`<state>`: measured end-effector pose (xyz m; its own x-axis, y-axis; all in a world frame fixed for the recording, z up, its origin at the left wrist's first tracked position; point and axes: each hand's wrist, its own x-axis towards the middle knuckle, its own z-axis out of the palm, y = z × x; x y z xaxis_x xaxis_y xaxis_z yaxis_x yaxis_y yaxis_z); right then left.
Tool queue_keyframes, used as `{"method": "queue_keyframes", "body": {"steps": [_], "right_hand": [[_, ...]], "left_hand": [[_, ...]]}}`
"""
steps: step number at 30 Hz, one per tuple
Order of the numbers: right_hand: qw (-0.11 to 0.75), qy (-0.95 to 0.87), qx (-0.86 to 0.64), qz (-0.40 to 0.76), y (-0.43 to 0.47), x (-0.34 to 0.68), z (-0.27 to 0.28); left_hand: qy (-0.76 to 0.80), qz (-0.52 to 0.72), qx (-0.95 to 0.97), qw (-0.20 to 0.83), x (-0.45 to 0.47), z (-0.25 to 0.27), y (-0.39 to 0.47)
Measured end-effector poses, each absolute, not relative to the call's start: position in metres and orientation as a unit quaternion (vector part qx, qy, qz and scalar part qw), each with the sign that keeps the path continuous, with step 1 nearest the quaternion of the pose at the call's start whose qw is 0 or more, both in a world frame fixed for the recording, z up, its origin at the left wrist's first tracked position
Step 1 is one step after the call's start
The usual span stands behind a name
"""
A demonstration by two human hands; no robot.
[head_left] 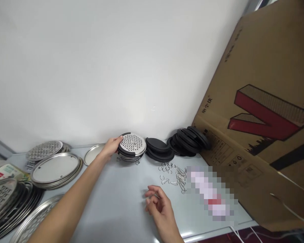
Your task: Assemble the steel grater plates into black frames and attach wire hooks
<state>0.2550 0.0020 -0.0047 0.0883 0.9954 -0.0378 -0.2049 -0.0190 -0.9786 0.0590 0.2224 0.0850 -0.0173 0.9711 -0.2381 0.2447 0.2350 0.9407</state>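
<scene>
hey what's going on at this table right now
A person's left hand reaches to the back of the table and grips the perforated metal disc atop a small stack by the wall. The right hand hovers, loosely curled, near scattered metal rings and clips. Black round lids sit beside a cardboard box.

Grey table (pixel 121 202), metal trays (pixel 54 168), black discs (pixel 159 150), wire clips (pixel 174 173)

White wall (pixel 91 67), grey table (pixel 121 202), cardboard box (pixel 263 135)
</scene>
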Motion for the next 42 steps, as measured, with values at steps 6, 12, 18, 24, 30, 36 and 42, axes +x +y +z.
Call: {"method": "queue_keyframes", "body": {"steps": [6,12,18,24,30,36,42], "right_hand": [[0.594,-0.372,-0.487,0.521,0.003,0.249,-0.017],[0.595,-0.368,-0.482,0.527,0.003,0.249,-0.019],[0.597,-0.369,-0.480,0.526,0.003,0.249,-0.017],[0.588,-0.389,-0.484,0.518,0.003,0.251,-0.013],[0.535,-0.463,-0.491,0.508,0.001,0.258,-0.003],[0.527,-0.467,-0.496,0.508,0.000,0.258,-0.002],[0.523,-0.477,-0.496,0.503,0.003,0.259,-0.011]], "left_hand": [[0.660,0.327,0.562,0.376,0.055,0.075,0.241],[0.685,0.292,0.619,0.248,0.049,0.068,0.242],[0.681,0.313,0.639,0.175,0.051,0.071,0.224],[0.635,0.367,0.671,0.111,0.054,0.055,0.131],[0.623,0.246,0.740,0.062,0.018,0.035,0.048],[0.670,0.162,0.721,-0.071,-0.048,0.053,0.039],[0.726,0.041,0.667,-0.163,-0.104,0.085,0.074]]}}
